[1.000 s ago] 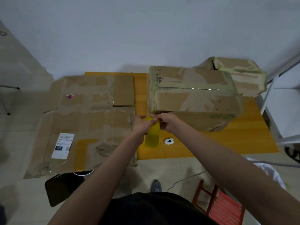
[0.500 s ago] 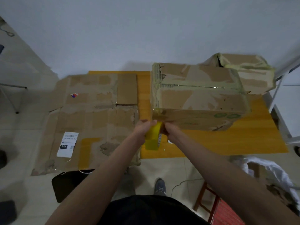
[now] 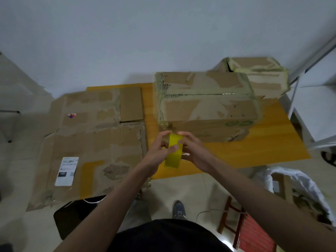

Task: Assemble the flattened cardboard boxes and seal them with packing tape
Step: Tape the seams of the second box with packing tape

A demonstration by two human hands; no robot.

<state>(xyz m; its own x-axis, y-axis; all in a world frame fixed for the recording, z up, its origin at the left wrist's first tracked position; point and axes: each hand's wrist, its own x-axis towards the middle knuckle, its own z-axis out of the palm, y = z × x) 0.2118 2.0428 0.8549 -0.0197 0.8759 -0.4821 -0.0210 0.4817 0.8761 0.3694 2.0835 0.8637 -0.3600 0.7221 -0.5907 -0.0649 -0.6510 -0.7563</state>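
**Packing station: holdings, by size**

1. Orange table (image 3: 254,157). Low work surface against the wall; it carries the cardboard, so folding and taping can be done at one height.

2. Flattened cardboard box (image 3: 94,142). Lies open and flat on the left part of the table and overhangs its edge; a white shipping label (image 3: 66,170) faces up. Not yet assembled, apparently waiting its turn.

3. Assembled box (image 3: 209,106). Stands on the table just beyond the hands, with tape visible along its top seam and left edge. Its near left corner faces the person, probably the next place for tape.

4. Second assembled box (image 3: 258,77). Set behind the first, at the far right, out of the working area; appears taped.

5. Yellow tape roll (image 3: 173,151). Held upright in the air in front of the assembled box's near corner, between both hands.

6. Left hand (image 3: 158,151). Grip closed on the roll, thumb across the roll's face, likely steadying it.

7. Right hand (image 3: 194,151). Grip curled around the roll's other side; fingertips at the top edge, seemingly finding the loose end.
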